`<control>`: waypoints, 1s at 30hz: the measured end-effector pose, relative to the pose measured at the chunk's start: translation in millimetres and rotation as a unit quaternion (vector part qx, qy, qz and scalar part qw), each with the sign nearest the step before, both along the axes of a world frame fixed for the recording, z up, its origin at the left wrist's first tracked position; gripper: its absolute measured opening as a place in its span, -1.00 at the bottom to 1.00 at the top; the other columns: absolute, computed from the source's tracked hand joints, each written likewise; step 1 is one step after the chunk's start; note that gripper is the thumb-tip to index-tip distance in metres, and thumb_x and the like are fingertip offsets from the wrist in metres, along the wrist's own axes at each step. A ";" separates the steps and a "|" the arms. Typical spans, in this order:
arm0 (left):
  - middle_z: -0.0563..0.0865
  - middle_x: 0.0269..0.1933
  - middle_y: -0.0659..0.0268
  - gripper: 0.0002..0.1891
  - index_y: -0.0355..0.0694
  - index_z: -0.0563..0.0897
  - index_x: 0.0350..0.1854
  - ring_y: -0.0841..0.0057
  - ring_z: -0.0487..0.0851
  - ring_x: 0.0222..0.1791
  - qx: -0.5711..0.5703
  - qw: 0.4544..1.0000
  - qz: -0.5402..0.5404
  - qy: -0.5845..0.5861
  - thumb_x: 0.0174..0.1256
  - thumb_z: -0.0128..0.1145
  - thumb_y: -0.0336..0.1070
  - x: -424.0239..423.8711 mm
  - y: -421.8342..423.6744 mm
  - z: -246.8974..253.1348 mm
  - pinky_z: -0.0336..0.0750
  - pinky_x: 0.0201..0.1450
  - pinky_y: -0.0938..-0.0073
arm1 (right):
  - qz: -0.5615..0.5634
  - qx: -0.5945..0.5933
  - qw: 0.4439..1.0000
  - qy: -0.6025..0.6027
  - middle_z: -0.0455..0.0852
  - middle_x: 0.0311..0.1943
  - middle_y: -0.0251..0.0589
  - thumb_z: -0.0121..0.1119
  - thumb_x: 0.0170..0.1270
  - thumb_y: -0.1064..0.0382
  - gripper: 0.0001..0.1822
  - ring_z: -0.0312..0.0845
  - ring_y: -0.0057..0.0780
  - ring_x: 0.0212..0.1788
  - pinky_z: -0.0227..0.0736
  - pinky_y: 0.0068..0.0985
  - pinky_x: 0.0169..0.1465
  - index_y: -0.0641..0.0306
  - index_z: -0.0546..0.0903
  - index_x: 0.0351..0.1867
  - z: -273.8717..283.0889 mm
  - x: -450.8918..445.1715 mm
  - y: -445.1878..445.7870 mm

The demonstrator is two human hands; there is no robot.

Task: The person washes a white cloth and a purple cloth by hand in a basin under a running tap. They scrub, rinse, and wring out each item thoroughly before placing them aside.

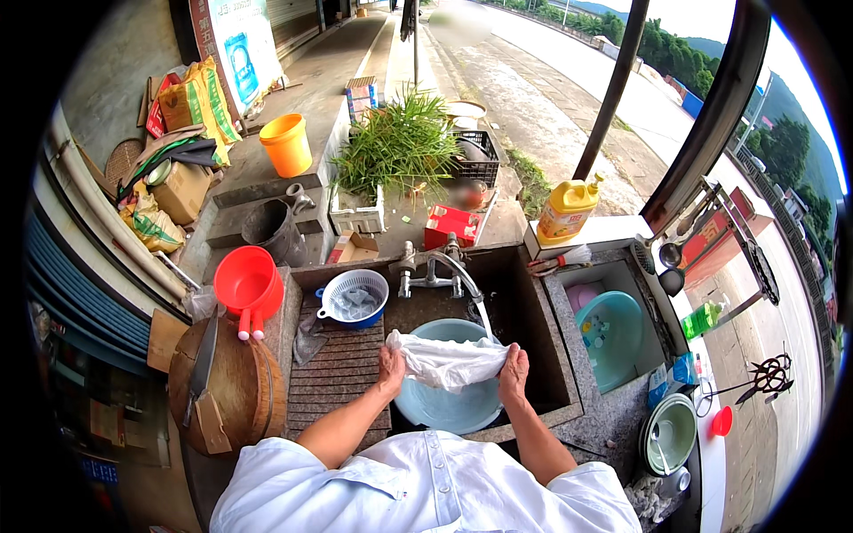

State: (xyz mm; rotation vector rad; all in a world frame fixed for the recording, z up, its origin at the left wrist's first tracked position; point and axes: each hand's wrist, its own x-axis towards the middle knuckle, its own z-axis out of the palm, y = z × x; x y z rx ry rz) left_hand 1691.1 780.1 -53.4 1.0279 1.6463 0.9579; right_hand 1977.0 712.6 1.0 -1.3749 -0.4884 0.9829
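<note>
A white cloth (454, 360) is stretched between my two hands above a light blue plastic basin (443, 408) in the stone sink. My left hand (392, 366) grips the cloth's left end, and my right hand (513, 372) grips its right end. Water runs from the curved spout of a metal faucet (460, 261) into the basin behind the cloth. The cloth hides the middle of the basin. Left of the basin, a white colander (368, 283) with a greyish, crumpled thing inside sits in a blue bowl. A grey rag (307, 343) lies beside it on the ribbed stone drainboard (333, 393).
At the left, a cleaver (202, 366) lies on a round wooden chopping block (246, 400), with a red dipper (248, 283) behind. At the right are a teal basin (620, 340), stacked bowls (673, 433) and a yellow detergent jug (565, 212). Hanging ladles (671, 254) project beyond the sink.
</note>
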 end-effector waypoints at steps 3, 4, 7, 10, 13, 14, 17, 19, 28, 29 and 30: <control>0.66 0.07 -0.06 -0.49 -0.46 0.51 0.14 0.16 0.65 0.06 -0.013 0.994 -0.067 -0.085 0.31 0.24 -0.14 21.7 -3.0 34.9 0.51 0.15 0.24 | 0.013 -0.013 0.999 0.047 0.58 -0.36 -0.39 0.08 0.55 -0.14 -0.60 0.53 -0.61 -0.29 0.50 -0.49 -0.21 0.17 0.48 -0.21 -12.4 1.0 -2.5; 0.67 0.08 -0.03 -0.45 -0.47 0.50 0.16 0.22 0.65 0.08 -0.016 0.989 -0.086 -0.118 0.27 0.32 -0.16 19.2 -8.9 51.0 0.52 0.15 0.26 | 0.049 -0.026 0.996 0.064 0.60 -0.34 -0.37 0.12 0.54 -0.13 -0.61 0.53 -0.60 -0.28 0.51 -0.49 -0.19 0.18 0.48 -0.18 8.5 -9.4 -5.2; 0.65 0.14 0.04 -0.29 -0.51 0.45 0.25 0.35 0.62 0.13 -0.028 0.975 -0.200 -0.088 0.12 0.47 -0.24 18.7 -17.2 66.7 0.53 0.17 0.34 | 0.142 -0.024 0.989 0.015 0.66 -0.20 -0.29 0.35 0.38 0.14 -0.66 0.59 -0.55 -0.21 0.54 -0.47 -0.09 0.25 0.51 0.01 19.7 -5.8 -13.9; 0.71 0.09 0.12 -0.41 -0.43 0.55 0.23 0.38 0.65 0.09 -0.052 0.954 -0.281 -0.088 0.16 0.43 -0.31 -15.2 -18.0 37.2 0.52 0.21 0.36 | 0.223 -0.049 0.968 -0.108 0.70 -0.17 -0.28 0.37 0.28 0.38 -0.66 0.59 -0.57 -0.19 0.53 -0.49 -0.07 0.29 0.55 0.05 43.7 -4.0 -23.9; 0.75 0.03 0.23 -0.61 -0.31 0.64 0.16 0.44 0.68 0.03 -0.104 0.945 -0.296 -0.093 0.28 0.32 -0.38 -24.0 -22.8 17.3 0.58 0.09 0.36 | 0.179 -0.027 0.979 -0.091 0.71 -0.22 -0.33 0.37 0.29 0.38 -0.73 0.57 -0.60 -0.21 0.50 -0.55 -0.09 0.31 0.60 -0.02 24.1 17.9 -24.8; 0.76 0.02 0.24 -0.64 -0.30 0.65 0.15 0.45 0.69 0.01 -0.136 0.946 -0.282 -0.083 0.32 0.30 -0.38 -26.4 -25.8 16.5 0.59 0.05 0.35 | 0.148 -0.012 0.986 -0.078 0.71 -0.25 -0.39 0.32 0.33 0.39 -0.81 0.55 -0.65 -0.22 0.47 -0.59 -0.10 0.32 0.64 -0.06 20.4 16.0 -24.4; 0.78 -0.05 0.26 -0.74 -0.28 0.68 0.10 0.50 0.73 -0.12 -0.139 0.954 -0.254 -0.074 0.44 0.20 -0.35 -31.5 -29.8 1.6 0.66 -0.16 0.39 | 0.126 -0.001 0.987 -0.097 0.71 -0.23 -0.41 0.27 0.39 0.40 -0.84 0.53 -0.67 -0.22 0.46 -0.60 -0.10 0.30 0.65 -0.04 10.3 20.0 -21.7; 0.77 -0.06 0.28 -0.74 -0.30 0.67 0.09 0.50 0.73 -0.12 -0.115 0.959 -0.254 -0.041 0.46 0.19 -0.33 -39.6 -27.9 -3.1 0.68 -0.18 0.43 | 0.098 0.024 0.993 -0.064 0.72 -0.22 -0.43 0.21 0.47 0.36 -0.87 0.55 -0.67 -0.21 0.46 -0.61 -0.07 0.28 0.66 -0.03 2.2 26.7 -17.9; 0.72 -0.11 0.19 -0.70 -0.35 0.59 0.07 0.47 0.67 -0.16 -0.035 0.995 -0.066 -0.069 0.39 -0.04 -0.36 -75.2 -18.0 13.7 0.58 -0.11 0.43 | 0.123 0.011 0.992 -0.023 0.73 -0.12 -0.35 0.08 0.54 0.36 -0.78 0.61 -0.61 -0.15 0.52 -0.57 -0.01 0.31 0.58 0.13 15.0 48.2 -27.2; 0.71 -0.11 0.20 -0.70 -0.35 0.57 0.07 0.47 0.66 -0.13 -0.022 0.997 -0.047 -0.059 0.40 -0.09 -0.38 -73.5 -24.5 5.9 0.56 -0.07 0.46 | 0.140 0.005 0.990 -0.026 0.71 -0.13 -0.38 0.07 0.54 0.36 -0.78 0.57 -0.63 -0.15 0.50 -0.59 -0.02 0.31 0.58 0.13 16.7 47.8 -28.8; 0.69 -0.05 0.19 -0.67 -0.33 0.52 0.14 0.46 0.65 -0.05 -0.028 0.995 -0.072 -0.066 0.40 -0.13 -0.40 -74.8 -20.2 -1.2 0.54 0.05 0.46 | 0.156 -0.004 0.987 -0.025 0.71 -0.13 -0.38 0.07 0.54 0.36 -0.78 0.57 -0.64 -0.15 0.50 -0.59 -0.02 0.31 0.58 0.13 15.7 47.8 -27.3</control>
